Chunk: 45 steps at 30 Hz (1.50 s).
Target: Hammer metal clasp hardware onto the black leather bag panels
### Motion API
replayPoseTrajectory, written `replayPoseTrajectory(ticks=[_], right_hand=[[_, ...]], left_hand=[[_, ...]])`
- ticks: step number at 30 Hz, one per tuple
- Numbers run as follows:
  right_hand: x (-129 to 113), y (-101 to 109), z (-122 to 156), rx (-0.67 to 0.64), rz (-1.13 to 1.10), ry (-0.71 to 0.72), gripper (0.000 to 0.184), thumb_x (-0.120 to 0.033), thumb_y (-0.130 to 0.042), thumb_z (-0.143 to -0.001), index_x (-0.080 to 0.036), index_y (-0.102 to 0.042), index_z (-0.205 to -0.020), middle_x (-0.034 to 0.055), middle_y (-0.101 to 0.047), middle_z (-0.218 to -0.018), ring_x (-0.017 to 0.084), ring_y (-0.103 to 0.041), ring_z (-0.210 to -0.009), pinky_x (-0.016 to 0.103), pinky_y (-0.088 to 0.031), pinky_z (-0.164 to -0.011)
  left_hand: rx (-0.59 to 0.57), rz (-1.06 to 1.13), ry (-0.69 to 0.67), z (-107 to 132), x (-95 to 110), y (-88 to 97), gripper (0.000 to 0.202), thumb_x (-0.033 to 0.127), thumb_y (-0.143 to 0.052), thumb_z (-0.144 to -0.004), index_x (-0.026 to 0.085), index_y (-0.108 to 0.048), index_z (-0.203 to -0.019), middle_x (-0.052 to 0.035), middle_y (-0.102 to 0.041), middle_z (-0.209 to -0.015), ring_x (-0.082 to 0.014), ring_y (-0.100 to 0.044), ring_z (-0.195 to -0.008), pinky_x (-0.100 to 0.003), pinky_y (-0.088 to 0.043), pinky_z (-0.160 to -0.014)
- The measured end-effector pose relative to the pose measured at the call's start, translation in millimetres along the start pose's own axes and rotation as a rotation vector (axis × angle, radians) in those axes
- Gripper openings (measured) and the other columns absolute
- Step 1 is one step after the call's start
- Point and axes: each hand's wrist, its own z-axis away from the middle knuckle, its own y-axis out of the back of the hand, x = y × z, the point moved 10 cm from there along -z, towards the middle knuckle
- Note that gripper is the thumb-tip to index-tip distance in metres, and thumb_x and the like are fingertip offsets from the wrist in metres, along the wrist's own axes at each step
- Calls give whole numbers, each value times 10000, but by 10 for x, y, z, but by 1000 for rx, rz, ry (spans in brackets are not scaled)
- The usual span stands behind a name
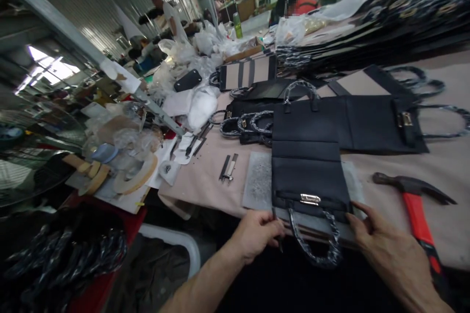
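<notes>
A black leather bag panel (306, 166) lies opened out at the table's front edge, with a gold-coloured clasp plate (310, 199) near its lower end. Its plastic-wrapped handle (334, 239) hangs over the edge. At the lower left corner, my left hand (253, 234) is closed in a pinch on a thin dark strip (280, 243); whether this belongs to the bag cannot be made out. My right hand (389, 244) grips the lower right corner between thumb and fingers. Under the panel lies a worn, pale slab (257, 181).
A red-handled claw hammer (414, 210) rests at right. Small metal punches (228, 168) lie left of the slab. More black bag pieces (378, 122) with wrapped handles lie behind. A metal post (147, 102) rises at left, near tape rolls (135, 176). Other people are in the background.
</notes>
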Motion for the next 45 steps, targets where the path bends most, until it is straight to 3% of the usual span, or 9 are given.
replayPoseTrajectory(ticks=[5,7,13,22,29,32,35,40,45], right_hand=[[-74,31,2,23,43,14,614,-611,-311,-909,-299,-616,-1342,65,-739,-837,343,-690,-749,413,-468,-652],[-77,31,2,35,51,16,619,-608,-305,-909,-292,-616,-1342,71,-740,-843,346,-691,-745,418,-471,-655],[-88,51,1,30,0,21,562,-580,-371,-924,-295,-642,-1326,119,-758,-886,360,-692,-746,448,-465,-641],[-152,119,18,59,14,36,490,-497,-435,-937,-277,-654,-1316,141,-749,-849,337,-674,-675,435,-439,-626],[-349,195,114,55,56,65,467,-395,-424,-996,-212,-615,-1381,116,-765,-932,272,-716,-829,341,-454,-716],[-351,199,93,72,65,62,437,-367,-458,-997,-222,-619,-1377,97,-763,-910,252,-718,-857,322,-463,-737],[-339,212,82,76,46,54,422,-347,-474,-993,-232,-619,-1373,85,-765,-921,240,-719,-864,316,-472,-752],[-339,225,91,71,-2,70,411,-334,-484,-987,-239,-622,-1362,76,-769,-916,226,-720,-842,310,-482,-763],[-309,204,79,71,-23,78,408,-343,-496,-987,-252,-620,-1365,70,-770,-915,225,-722,-846,311,-488,-774]], left_hand=[[356,-427,-145,-377,664,1094,301,396,-675,-865,159,-645,-682,-17,-661,-616,-131,-619,-541,-229,-457,-557],[514,-708,-153,-540,902,1345,259,350,-673,-873,171,-681,-685,-40,-699,-645,-166,-673,-636,-244,-476,-627],[637,-1206,-173,-813,1245,1350,289,444,-699,-864,168,-774,-901,-163,-787,-980,-285,-729,-994,-315,-498,-823],[585,-1202,-109,-920,1187,1710,267,423,-756,-808,165,-745,-876,-169,-785,-978,-289,-729,-1029,-319,-512,-862],[496,-1038,-176,-1181,1233,1722,404,263,-853,-675,202,-495,-498,-105,-660,-568,-349,-750,-871,-416,-548,-829],[447,-641,-353,-1245,1301,1832,437,306,-859,-726,215,-491,-509,9,-535,-435,-271,-743,-695,-341,-571,-739],[370,-392,-163,-1258,1091,1986,346,293,-852,-786,176,-589,-594,65,-536,-426,-148,-619,-444,-244,-524,-536],[285,-220,-213,-980,1124,1741,270,317,-756,-903,123,-668,-737,11,-732,-676,-126,-698,-623,-225,-574,-612],[158,-3,-435,-801,1227,923,428,477,-903,-678,133,-681,-803,-79,-776,-880,-200,-729,-774,-321,-638,-670]])
